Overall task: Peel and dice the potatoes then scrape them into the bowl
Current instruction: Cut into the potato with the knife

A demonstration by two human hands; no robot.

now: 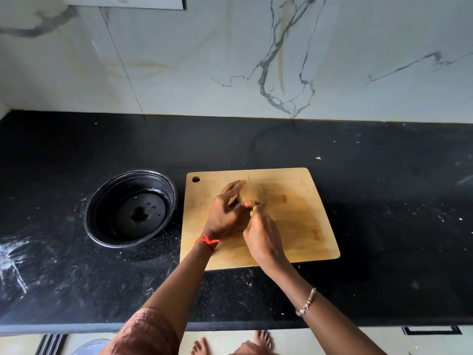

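A brown unpeeled potato (253, 193) is held just above the wooden cutting board (302, 226). My left hand (225, 213) grips the potato from the left, thumb on its near side. My right hand (263, 237) is closed around a peeler with a yellow part (254, 208) whose tip touches the potato's near edge; most of the tool is hidden in the fist. A black round bowl (102, 201) stands to the left of the board, with only a little water in it.
The black stone countertop (384, 201) carries white specks and smears, heaviest at the left front. A marble wall rises behind it. The counter's front edge runs below my forearms, with my bare feet on the floor underneath.
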